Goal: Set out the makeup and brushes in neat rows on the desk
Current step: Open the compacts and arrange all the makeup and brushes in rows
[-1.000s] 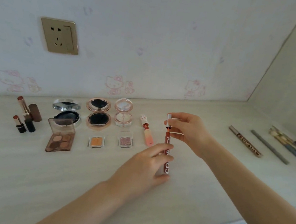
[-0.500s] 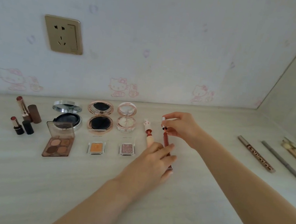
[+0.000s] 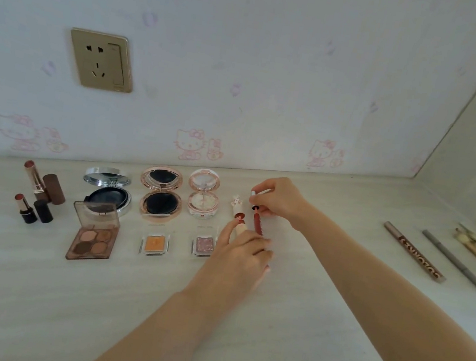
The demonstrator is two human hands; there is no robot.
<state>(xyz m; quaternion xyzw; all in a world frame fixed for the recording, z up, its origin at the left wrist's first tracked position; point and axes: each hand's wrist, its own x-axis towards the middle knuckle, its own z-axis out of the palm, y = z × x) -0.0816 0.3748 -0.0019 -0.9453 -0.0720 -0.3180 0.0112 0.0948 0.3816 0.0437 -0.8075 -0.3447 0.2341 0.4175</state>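
Observation:
A red lip gloss tube lies on the pale desk, just right of a pink lip tint with a white cap. My left hand covers the tube's near end, fingers curled round it. My right hand pinches the tube's silver-tipped cap at its far end. To the left, open compacts stand in a row with small eyeshadow pans in front of them, then an eyeshadow palette and uncapped lipsticks.
Several pencils and brushes lie at the right, near the side wall. A gold wall socket sits above the desk. The desk's front edge shows at the bottom right.
Both hands have carried the red tube away from me, towards the wall and beside the pink lip tint. My left hand now covers more of its near end.

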